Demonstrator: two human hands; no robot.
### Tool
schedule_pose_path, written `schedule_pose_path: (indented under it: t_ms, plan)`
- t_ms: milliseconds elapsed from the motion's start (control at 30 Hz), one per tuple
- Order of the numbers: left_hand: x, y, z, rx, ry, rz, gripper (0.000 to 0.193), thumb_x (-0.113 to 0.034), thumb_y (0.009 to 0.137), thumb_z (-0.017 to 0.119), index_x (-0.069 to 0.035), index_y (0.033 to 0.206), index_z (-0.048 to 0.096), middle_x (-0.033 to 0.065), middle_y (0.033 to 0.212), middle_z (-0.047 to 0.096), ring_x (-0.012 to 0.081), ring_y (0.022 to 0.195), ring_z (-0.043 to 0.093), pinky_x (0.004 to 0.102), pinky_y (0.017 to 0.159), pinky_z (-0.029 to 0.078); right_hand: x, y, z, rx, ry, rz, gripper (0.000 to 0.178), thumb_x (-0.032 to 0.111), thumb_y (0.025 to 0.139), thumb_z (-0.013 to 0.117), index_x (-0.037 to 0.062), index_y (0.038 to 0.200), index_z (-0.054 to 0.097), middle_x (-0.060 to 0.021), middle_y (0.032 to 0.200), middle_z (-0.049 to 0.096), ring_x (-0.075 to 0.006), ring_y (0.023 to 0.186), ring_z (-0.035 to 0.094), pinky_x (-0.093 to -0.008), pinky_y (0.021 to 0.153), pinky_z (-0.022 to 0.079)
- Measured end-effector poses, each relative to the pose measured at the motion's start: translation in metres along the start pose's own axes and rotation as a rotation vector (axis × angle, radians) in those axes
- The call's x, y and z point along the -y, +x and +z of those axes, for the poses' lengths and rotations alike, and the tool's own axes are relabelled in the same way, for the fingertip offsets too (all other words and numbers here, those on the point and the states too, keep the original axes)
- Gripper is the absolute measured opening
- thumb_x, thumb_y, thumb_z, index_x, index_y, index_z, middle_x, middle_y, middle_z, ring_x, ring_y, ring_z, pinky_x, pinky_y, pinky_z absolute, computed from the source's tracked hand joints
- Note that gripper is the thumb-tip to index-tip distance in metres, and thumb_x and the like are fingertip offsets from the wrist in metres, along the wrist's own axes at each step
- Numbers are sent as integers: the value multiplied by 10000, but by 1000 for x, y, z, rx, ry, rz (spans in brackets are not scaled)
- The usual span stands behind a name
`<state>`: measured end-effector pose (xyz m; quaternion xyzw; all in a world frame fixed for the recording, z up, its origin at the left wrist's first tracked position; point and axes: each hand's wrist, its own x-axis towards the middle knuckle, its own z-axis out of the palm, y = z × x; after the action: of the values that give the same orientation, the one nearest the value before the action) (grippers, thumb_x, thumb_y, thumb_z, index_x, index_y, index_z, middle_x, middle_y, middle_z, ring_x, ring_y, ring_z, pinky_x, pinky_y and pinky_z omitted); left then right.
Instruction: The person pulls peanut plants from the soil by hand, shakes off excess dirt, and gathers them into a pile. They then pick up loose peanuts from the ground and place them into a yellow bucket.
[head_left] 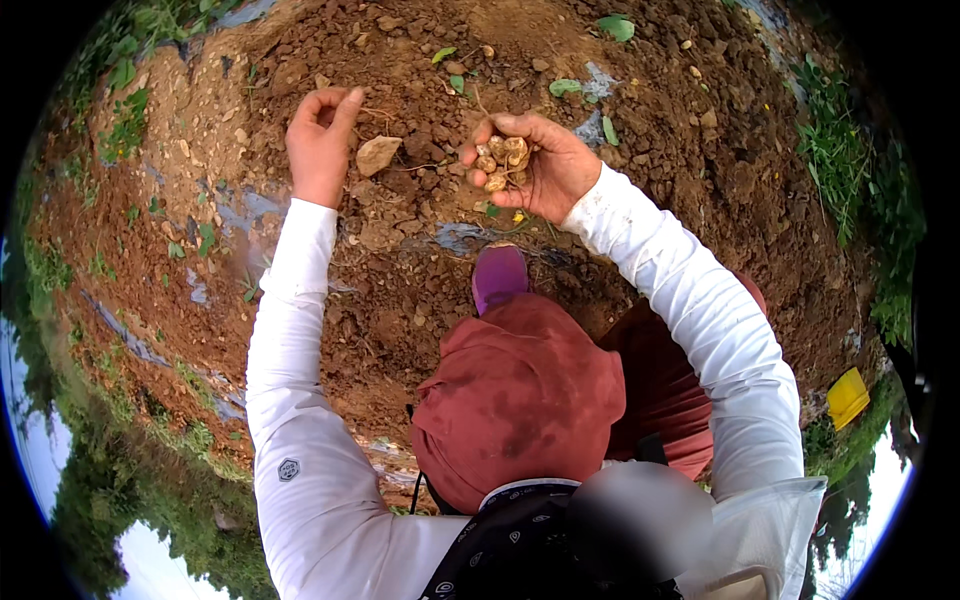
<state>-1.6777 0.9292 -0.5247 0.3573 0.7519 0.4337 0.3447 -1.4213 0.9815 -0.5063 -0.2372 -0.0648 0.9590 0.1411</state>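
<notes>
My right hand (pixel 560 170) is cupped around a cluster of soil-covered peanuts (pixel 503 158), with thin roots or stems among them. It is raised over the reddish-brown soil (pixel 425 205). To its left, my left hand (pixel 319 148) is closed, thumb and fingers bent together in a pinch. Whatever lies between those fingertips, if anything, is too small to make out. Beside the left hand a pale tan stone (pixel 378 155) rests on the ground. Fine root strands show on the soil between the two hands.
My purple shoe (pixel 498 277) and bent red-clad knee (pixel 520 390) are below the hands. Scraps of grey plastic film (pixel 460 237) and loose green leaves (pixel 616 27) lie on the lumpy soil. Weeds (pixel 838 150) grow along the right, near a yellow object (pixel 848 398).
</notes>
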Motion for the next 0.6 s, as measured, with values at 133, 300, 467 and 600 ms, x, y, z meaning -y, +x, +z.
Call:
schedule_pose_path:
  t_ms: [133, 300, 467, 600]
  plan:
    - [5, 20, 33, 75, 83, -26, 153, -151, 836, 668, -9, 854, 616, 11, 839, 604, 77, 740, 508, 217, 686, 418, 15, -74, -1, -85, -82, 21, 332, 356, 912, 516, 34, 978, 559, -104, 972, 586, -173, 822, 624, -264, 601, 589]
    - [-18, 19, 121, 516, 301, 93, 288, -206, 862, 613, -30, 1090, 624, 46, 911, 648, 132, 844, 585, 261, 767, 455, 19, -162, -12, -307, 95, -258, 246, 269, 899, 533, 39, 988, 544, -114, 977, 573, -185, 834, 598, -256, 572, 572]
    - [-46, 16, 211, 858, 715, 605, 374, -306, 858, 588, -50, 1130, 599, 153, 1147, 585, 307, 1058, 548, 391, 903, 431, 53, -240, -25, -286, 253, -613, 212, 185, 871, 544, 36, 1023, 548, -125, 1025, 540, -188, 852, 552, -218, 532, 468]
    - [-75, 6, 292, 990, 885, 775, 395, -294, 886, 539, -74, 1214, 536, 134, 1242, 525, 296, 1168, 475, 390, 974, 388, 62, -285, -45, -231, 376, -809, 200, 167, 863, 542, 31, 1009, 551, -122, 1031, 493, -180, 837, 492, -218, 506, 423]
